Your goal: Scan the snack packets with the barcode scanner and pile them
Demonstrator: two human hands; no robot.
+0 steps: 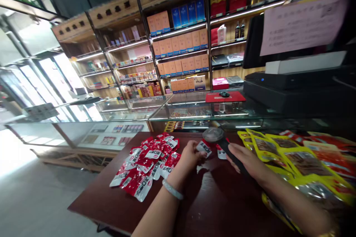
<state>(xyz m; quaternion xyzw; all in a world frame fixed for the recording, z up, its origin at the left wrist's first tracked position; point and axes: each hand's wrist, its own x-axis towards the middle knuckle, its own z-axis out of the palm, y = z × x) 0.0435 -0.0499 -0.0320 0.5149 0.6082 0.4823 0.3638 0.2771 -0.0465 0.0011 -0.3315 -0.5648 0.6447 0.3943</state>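
Observation:
My left hand (191,156), with a pale bangle (172,189) on its wrist, pinches a small red-and-white snack packet (204,149) by its edge. In my right hand (244,158) is a black handheld barcode scanner (236,157), fingers wrapped round its handle. The scanner's rounded head (213,134) is over the upper part of the packet and hides some of it. Another red-and-white packet (221,153) lies just behind the scanner's handle. Left of my left hand, a heap of similar red-and-white packets (148,154) is spread on the dark table (211,200).
Yellow snack bags (303,161) and orange-red bags (332,157) cover the table's right side. Beyond runs a glass display counter (164,109) with a mouse (224,94) on a red mat (211,97). A monitor (253,42) stands at right. Stocked shelves (178,29) line the wall.

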